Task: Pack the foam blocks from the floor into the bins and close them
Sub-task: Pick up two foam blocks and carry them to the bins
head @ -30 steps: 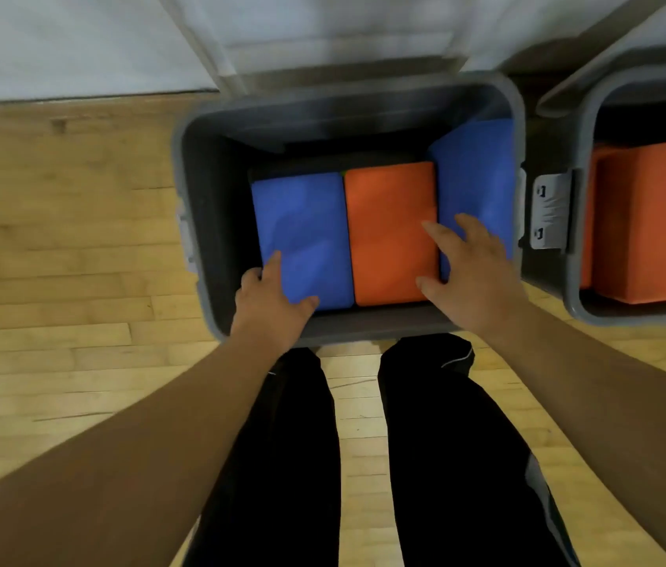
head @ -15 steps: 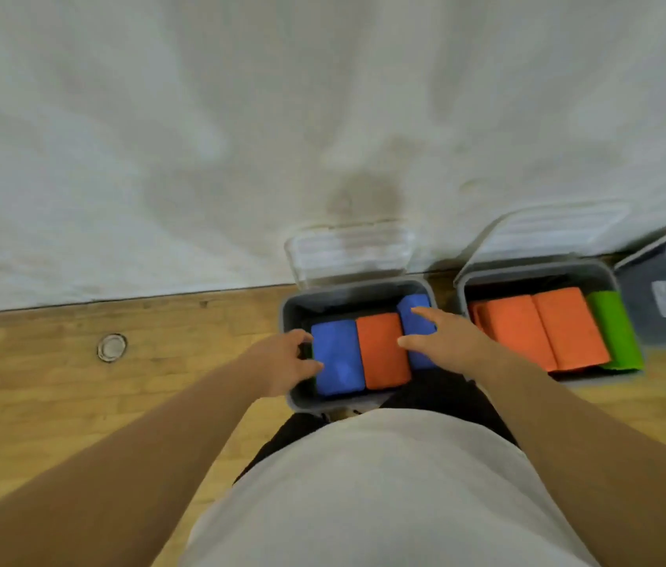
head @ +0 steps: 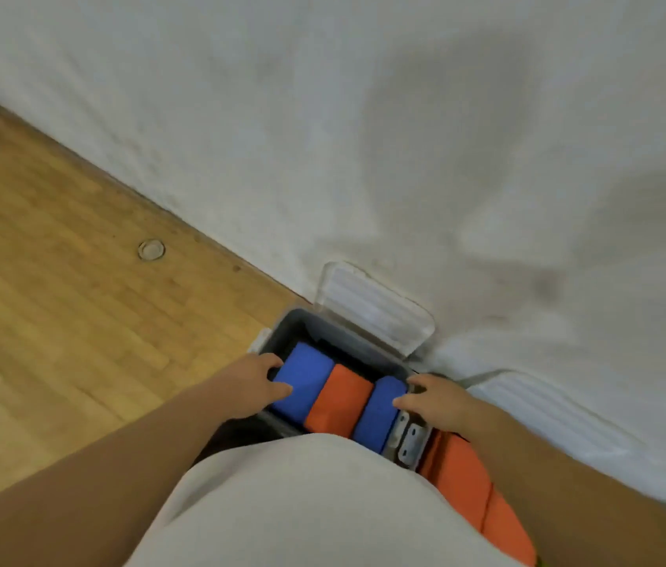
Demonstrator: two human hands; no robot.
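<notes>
While the left hand [head: 249, 382] pinches the left blue block [head: 302, 378] and the right hand [head: 433, 399] rests loose-fingered on the right blue block [head: 378, 411], the hands seat the row, orange block [head: 339, 399] between them, in the bin [head: 282, 325] at the floor's [head: 78, 280] wall edge. Likely next: swing down the upright lid [head: 372, 308]. Wall close behind, more orange blocks [head: 466, 484] just beside on the right, open floor on the left.
</notes>
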